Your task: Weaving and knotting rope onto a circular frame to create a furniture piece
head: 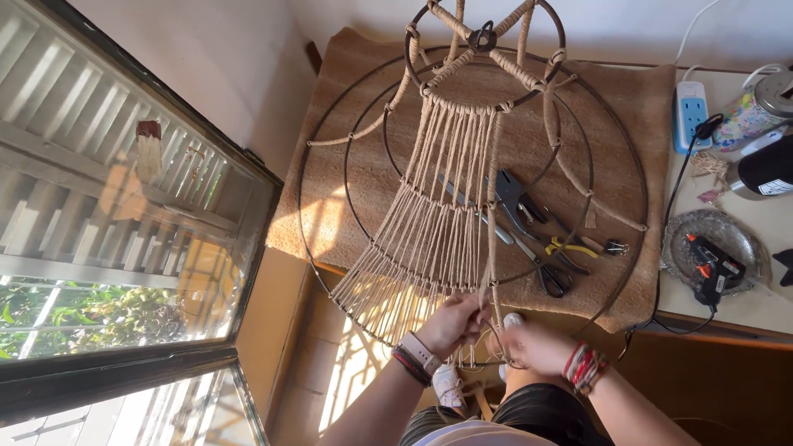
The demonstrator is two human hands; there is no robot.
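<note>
From the head camera, the left hand (pixel 453 324) pinches a strand of jute cord (pixel 487 248) at the near rim of a black wire lampshade frame (pixel 307 206), fingers closed on it. The right hand (pixel 535 347) sits just beside it, curled around the same cord at the rim. The frame hangs over the near edge of a woven mat (pixel 363 74). Scissors (pixel 547 272), pliers (pixel 570 248) and a hole punch (pixel 516 198) lie on the mat; a glue gun (pixel 710 266) rests in a silver tray (pixel 747 239) near the table's right edge.
</note>
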